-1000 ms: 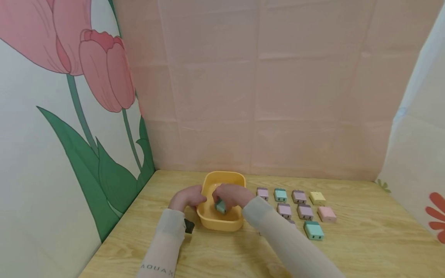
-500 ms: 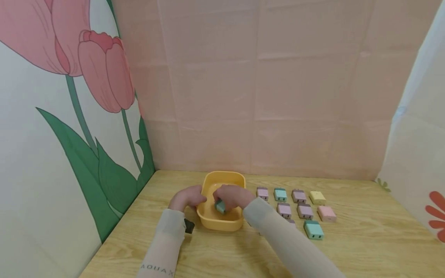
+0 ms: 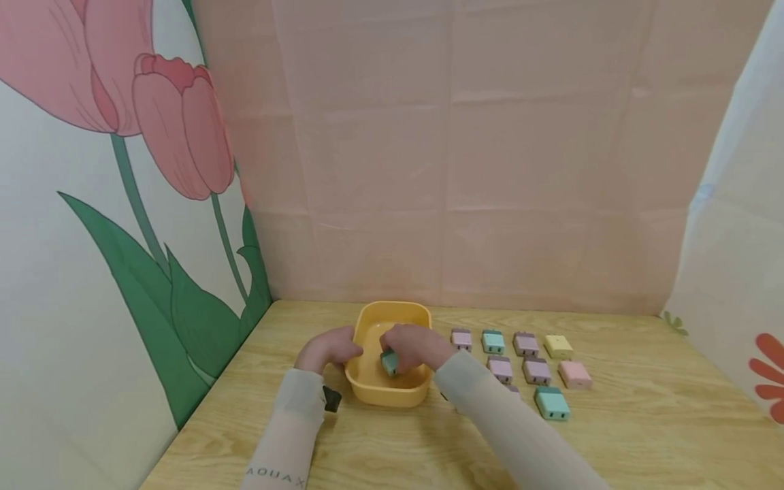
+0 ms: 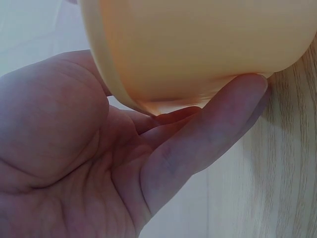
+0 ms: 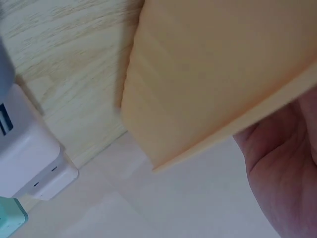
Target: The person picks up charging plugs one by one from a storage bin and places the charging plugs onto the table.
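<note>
My left hand [image 3: 333, 346] grips the left rim of a yellow plastic tub [image 3: 392, 397]. In the left wrist view its fingers [image 4: 218, 119] lie along the tub's outer wall, and the thumb passes up over the rim. Reaching inside the tub, my right hand [image 3: 416, 346] pinches a teal charger block [image 3: 389, 363] low over the bottom. The right wrist view has only the tub's outside wall [image 5: 213, 64] and part of the palm [image 5: 287, 153]; the fingertips and the teal block are hidden behind the wall there.
Right of the tub, several charger blocks stand in rough rows on the wooden table [image 3: 649, 408]: lilac [image 3: 499, 369], teal [image 3: 552, 403], yellow [image 3: 559, 346] and pink [image 3: 575, 373]. My right sleeve covers some of them. A pink sheet [image 3: 490, 170] hangs behind.
My right hand and the teal charger block have shifted slightly to the right inside the tub. The left hand keeps its hold on the rim.
</note>
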`<state>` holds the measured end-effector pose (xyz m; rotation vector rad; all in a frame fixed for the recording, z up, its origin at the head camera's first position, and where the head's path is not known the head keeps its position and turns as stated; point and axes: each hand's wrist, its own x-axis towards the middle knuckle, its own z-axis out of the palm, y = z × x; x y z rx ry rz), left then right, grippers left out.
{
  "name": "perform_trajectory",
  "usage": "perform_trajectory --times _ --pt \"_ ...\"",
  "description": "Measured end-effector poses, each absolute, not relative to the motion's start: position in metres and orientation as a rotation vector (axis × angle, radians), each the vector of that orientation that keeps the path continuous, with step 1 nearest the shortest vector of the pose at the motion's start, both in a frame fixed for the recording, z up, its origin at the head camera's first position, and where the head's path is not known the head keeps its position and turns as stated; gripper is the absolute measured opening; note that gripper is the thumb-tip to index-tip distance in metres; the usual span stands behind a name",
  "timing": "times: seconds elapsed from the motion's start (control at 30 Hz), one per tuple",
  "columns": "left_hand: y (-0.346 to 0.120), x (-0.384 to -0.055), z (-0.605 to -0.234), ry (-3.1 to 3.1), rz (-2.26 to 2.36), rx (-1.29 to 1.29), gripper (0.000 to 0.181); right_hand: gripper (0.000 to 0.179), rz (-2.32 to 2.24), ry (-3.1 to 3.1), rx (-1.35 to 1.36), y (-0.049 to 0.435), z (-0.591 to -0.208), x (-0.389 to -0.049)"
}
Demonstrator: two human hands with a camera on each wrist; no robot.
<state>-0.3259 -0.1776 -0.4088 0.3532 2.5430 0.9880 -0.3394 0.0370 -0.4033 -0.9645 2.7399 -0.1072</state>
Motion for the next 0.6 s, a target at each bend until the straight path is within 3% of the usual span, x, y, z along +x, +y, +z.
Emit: perform_trajectory --times 0.37,0.6 --pt "-0.176 -0.324 -0.409 2.586 0.965 0.342 0.022 0.035 -0.204 2.818 -0.947 0.056 -0.384 -0.328" --pt "-0.176 -0.324 -0.409 2.581 0.974 0.350 0.026 0.038 -0.245 2.879 -1.014 0.083 -0.368 -0.319"
